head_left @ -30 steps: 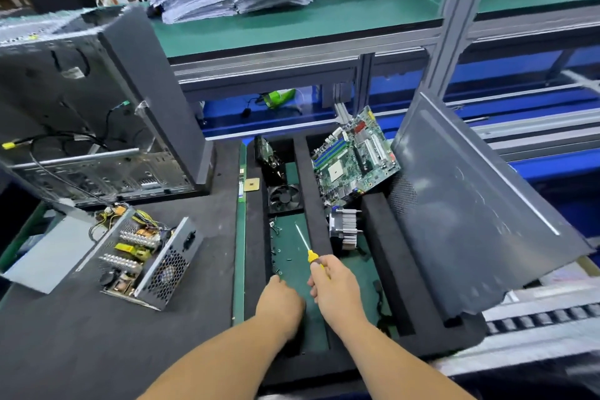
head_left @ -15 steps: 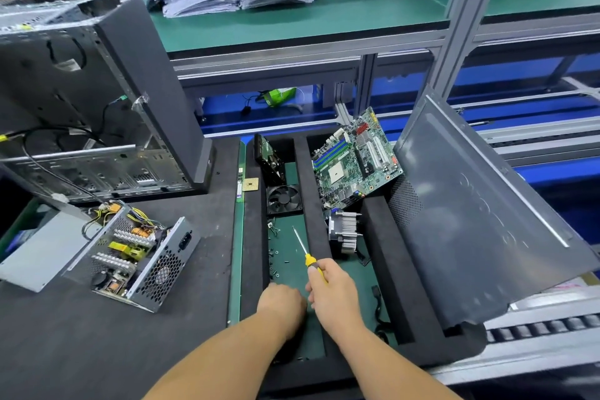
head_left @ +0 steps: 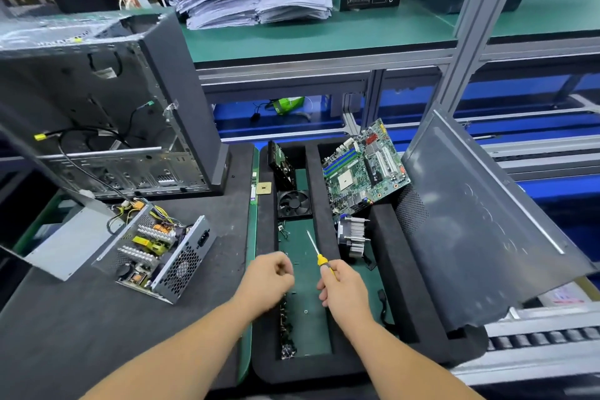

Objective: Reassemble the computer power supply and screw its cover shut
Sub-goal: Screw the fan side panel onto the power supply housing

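Note:
The open power supply (head_left: pixel 159 253) lies on the black mat at the left, its circuit board and coils bare. Its grey cover (head_left: pixel 71 250) lies flat just left of it. My right hand (head_left: pixel 342 289) grips a yellow-handled screwdriver (head_left: pixel 319 261) whose shaft points up and left over the green tray floor (head_left: pixel 305 328). My left hand (head_left: pixel 271 278) hovers above the tray's left edge with its fingertips pinched on something tiny, seemingly a screw. A few small screws (head_left: pixel 306 311) lie loose on the tray floor. Both hands are well right of the power supply.
An empty PC case (head_left: pixel 97 107) stands behind the power supply. The black foam tray (head_left: pixel 389 269) holds a fan (head_left: pixel 293 203), a motherboard (head_left: pixel 363 166) and a heatsink (head_left: pixel 352 235). A grey side panel (head_left: pixel 487 221) leans against its right side. A CPU chip (head_left: pixel 263 188) sits at its back left.
My left hand has lifted out of the tray and moved left, fingers now pinched together. My right hand has stayed over the tray with the screwdriver.

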